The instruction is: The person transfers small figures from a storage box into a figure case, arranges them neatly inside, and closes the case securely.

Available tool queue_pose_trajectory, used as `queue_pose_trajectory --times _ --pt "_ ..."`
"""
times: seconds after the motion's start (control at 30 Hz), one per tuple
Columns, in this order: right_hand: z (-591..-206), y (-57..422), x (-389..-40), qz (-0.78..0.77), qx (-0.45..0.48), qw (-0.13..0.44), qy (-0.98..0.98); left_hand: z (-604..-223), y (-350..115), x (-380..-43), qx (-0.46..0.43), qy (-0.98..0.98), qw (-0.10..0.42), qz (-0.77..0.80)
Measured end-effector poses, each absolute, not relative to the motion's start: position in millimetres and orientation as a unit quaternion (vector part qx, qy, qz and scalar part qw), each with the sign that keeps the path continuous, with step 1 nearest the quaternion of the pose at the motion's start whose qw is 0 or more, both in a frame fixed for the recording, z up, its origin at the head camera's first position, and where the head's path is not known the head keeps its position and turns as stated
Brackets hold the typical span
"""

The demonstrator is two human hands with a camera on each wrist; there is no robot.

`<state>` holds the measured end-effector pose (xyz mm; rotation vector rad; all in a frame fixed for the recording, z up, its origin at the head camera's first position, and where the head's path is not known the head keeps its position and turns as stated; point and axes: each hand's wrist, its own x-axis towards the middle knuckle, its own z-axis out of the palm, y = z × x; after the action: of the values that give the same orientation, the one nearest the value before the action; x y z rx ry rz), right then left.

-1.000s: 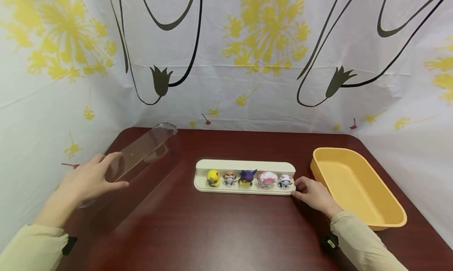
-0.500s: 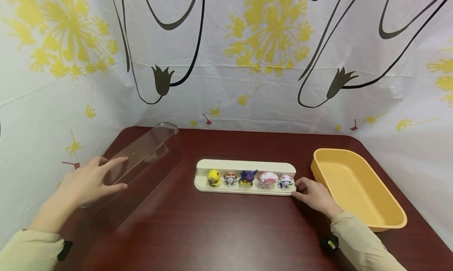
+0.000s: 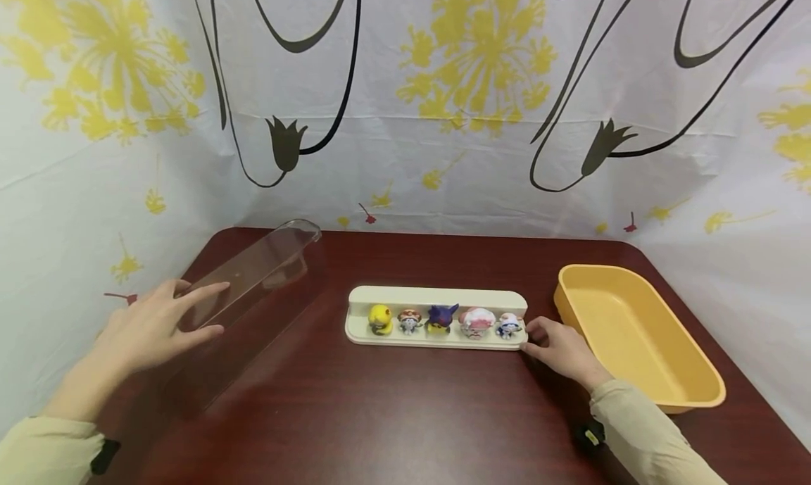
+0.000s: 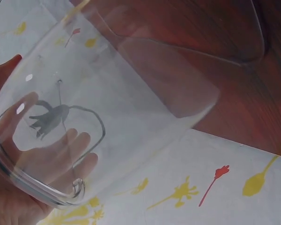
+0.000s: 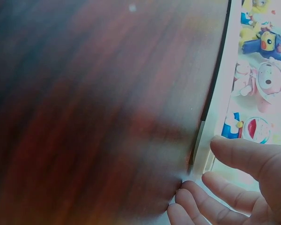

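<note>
A long cream display stand (image 3: 437, 296) lies at mid-table with several small figurines in a row. Among them are a yellow one (image 3: 380, 319), a dark purple one (image 3: 441, 317) and a pink-and-white one (image 3: 476, 322). My right hand (image 3: 562, 351) holds the stand's right end, the thumb at the front corner and the fingers bent at the end edge. On the left, a long transparent plastic cover (image 3: 269, 256) slants away toward the back. My left hand (image 3: 148, 334) grips its near end; in the left wrist view its fingers (image 4: 75, 145) show through the clear wall of the cover.
A deep yellow plastic bin (image 3: 633, 330) stands right of the stand, close beside the right forearm. The dark red wooden table (image 3: 380, 414) is backed by a white floral cloth (image 3: 405, 154), which also hangs along both sides.
The left hand has shifted slightly left and its index finger now lies straighter along the cover. The cover barely moves. The right hand and the stand keep their place.
</note>
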<state>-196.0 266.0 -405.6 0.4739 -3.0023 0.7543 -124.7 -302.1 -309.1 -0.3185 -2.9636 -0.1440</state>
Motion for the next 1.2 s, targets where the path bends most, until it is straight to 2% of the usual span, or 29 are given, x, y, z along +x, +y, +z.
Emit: queue_pose_trajectory --times 0.5,1.03,1.2 --pt "-405 264 -195 0.240 0.146 0.011 -0.960 -275 -293 -142 -0.208 -0.964 0.133 -0.099" --pt "-406 265 -194 0.238 0.143 0.008 -0.961 -210 -266 -170 -0.280 -0.941 0.143 -0.123" --pt "-406 265 -193 0.242 0.145 0.011 -0.959 -197 -247 -182 -0.306 -0.938 0.129 -0.101"
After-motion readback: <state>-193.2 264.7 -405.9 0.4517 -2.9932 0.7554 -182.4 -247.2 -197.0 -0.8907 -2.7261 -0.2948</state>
